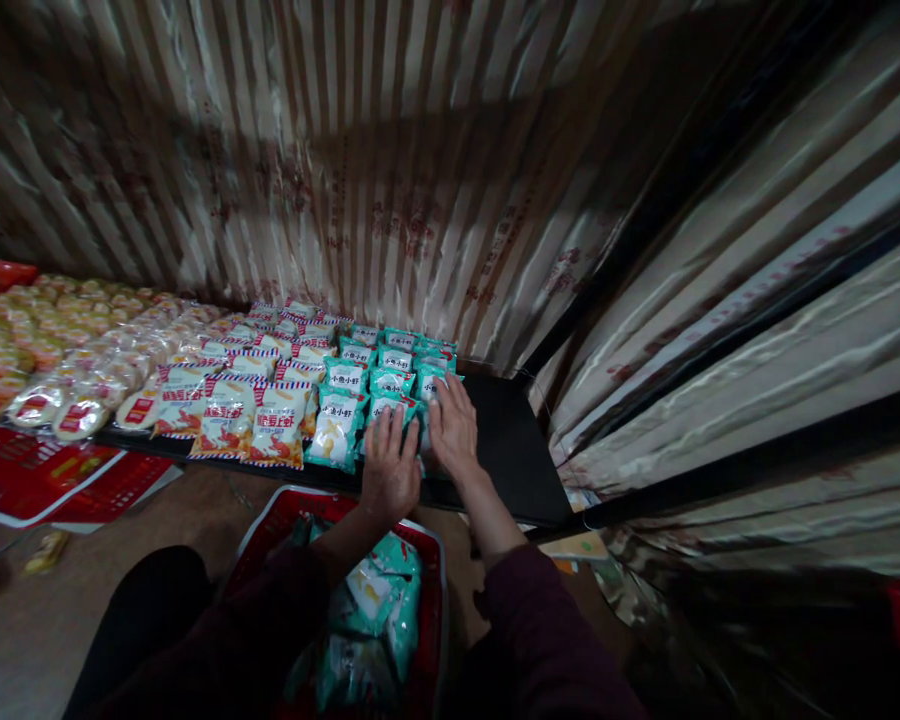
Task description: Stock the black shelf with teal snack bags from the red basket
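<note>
Teal packets (335, 430): three columns stand toward the right edge of the black shelf (514, 440), others lie unshelved in the red basket (438, 548); left hand (391, 470), fingers slightly apart, and right hand (454, 425), fingers nearly together, touch front ones.

A wrinkled beige-and-brown striped sheet (420, 160) is hanging behind a flat black shelf (511, 440) and straight black bars (757, 462), while dim light is falling across the dull brown floor (195, 525).

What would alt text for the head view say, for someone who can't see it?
A left hand and a right hand lie over green snack packets set in rows on a black shelf. Beside them are white snack bags and round wrapped snacks; below, a red basket holds more green packets.
</note>
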A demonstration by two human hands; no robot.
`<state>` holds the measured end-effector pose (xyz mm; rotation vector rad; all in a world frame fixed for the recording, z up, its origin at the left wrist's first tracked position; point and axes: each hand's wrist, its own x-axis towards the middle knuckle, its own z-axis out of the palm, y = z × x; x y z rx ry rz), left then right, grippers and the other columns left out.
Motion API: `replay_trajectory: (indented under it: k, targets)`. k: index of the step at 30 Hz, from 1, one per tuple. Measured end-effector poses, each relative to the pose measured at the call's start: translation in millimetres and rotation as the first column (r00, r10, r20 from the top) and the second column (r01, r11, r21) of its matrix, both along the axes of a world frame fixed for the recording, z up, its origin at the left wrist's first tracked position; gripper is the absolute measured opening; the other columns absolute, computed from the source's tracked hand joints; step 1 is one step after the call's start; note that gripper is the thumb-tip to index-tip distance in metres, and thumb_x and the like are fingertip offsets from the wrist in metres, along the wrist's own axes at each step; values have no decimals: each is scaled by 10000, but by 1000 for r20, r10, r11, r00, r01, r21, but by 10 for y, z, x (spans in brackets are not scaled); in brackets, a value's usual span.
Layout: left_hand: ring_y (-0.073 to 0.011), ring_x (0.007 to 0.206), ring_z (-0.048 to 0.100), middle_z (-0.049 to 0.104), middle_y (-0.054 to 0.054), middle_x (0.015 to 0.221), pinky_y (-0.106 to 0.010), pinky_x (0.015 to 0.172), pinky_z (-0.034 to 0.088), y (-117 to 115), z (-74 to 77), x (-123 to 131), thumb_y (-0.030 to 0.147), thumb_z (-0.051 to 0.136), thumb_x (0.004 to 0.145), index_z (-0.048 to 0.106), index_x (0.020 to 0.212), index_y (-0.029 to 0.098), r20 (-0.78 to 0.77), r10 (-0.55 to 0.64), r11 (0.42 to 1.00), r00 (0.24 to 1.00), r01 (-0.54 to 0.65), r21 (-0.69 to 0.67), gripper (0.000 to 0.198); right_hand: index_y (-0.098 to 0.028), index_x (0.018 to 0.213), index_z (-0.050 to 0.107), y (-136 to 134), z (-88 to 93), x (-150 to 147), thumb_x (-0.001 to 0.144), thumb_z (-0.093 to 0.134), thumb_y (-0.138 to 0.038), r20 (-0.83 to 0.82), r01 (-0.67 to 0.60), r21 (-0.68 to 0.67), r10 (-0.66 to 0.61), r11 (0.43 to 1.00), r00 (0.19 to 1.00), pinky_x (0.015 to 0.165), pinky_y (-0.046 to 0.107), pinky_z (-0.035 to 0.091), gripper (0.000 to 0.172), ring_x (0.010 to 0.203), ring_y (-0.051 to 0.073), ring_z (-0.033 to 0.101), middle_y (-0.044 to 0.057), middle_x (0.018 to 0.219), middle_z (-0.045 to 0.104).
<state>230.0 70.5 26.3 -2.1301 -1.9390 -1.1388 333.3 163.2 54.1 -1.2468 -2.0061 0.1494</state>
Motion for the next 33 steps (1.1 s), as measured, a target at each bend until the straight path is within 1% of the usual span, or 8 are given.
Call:
replay_trajectory:
  k: [5,8,10,13,17,21,26,33]
  targets:
    - [-343,1419,64,209,-165,1521,-592,1112,136,74,-138,-10,253,549,771,378,1374,144,-3,35,999,999,-35,-19,637,-201,1355,445,555,265,-453,926,333,-310,189,-123,-46,130,991,973,1106,474,212,458,1371,243,276,75,1446,404]
    - [-355,1417,67,201,-153,1526,-591,1106,167,95,-175,-23,256,551,776,387,1371,160,-5,64,998,998,-64,-22,625,-203,1358,448,753,274,-678,913,398,-295,316,-147,-124,180,981,931,1098,481,204,457,1371,266,270,92,1454,393]
    - [-363,1413,86,208,-155,1524,-587,1101,190,97,-188,-34,267,556,782,403,1363,164,-21,81,996,997,-81,-27,610,-209,1364,440,822,243,-770,910,420,-297,393,-117,-195,186,974,900,1098,479,193,463,1378,273,257,99,1463,378]
    - [-358,1409,121,231,-157,1516,-569,1099,218,85,-212,-43,316,560,801,418,1357,173,-42,106,994,993,-107,-30,592,-208,1390,396,863,192,-824,928,377,-325,491,-39,-276,176,960,853,1094,482,183,478,1370,275,273,117,1468,364]
    - [-333,1399,188,270,-149,1503,-553,1107,223,71,-253,-44,338,536,832,422,1357,198,-58,131,990,990,-133,-38,556,-236,1390,386,862,168,-813,935,338,-362,560,7,-280,158,960,813,1085,471,184,475,1337,266,320,104,1469,360]
    - [-325,1394,207,287,-148,1495,-553,1107,222,77,-273,-52,326,514,848,432,1351,207,-65,129,991,990,-131,-36,523,-247,1374,415,857,164,-792,934,346,-364,579,-8,-278,174,961,796,1090,465,159,461,1328,258,332,97,1471,358]
    - [-325,1396,199,292,-144,1493,-554,1106,221,80,-274,-66,323,506,852,436,1349,207,-62,133,990,989,-135,-31,516,-291,1285,527,851,137,-778,941,340,-372,583,-37,-270,194,962,789,1095,491,117,400,1319,254,350,70,1456,389]
    - [-329,1397,187,297,-145,1490,-547,1104,217,66,-311,-80,318,505,852,444,1346,212,-64,137,990,989,-138,-13,509,-320,1235,564,841,85,-779,941,362,-372,562,-84,-257,219,963,798,1090,555,81,361,1287,249,398,56,1417,446]
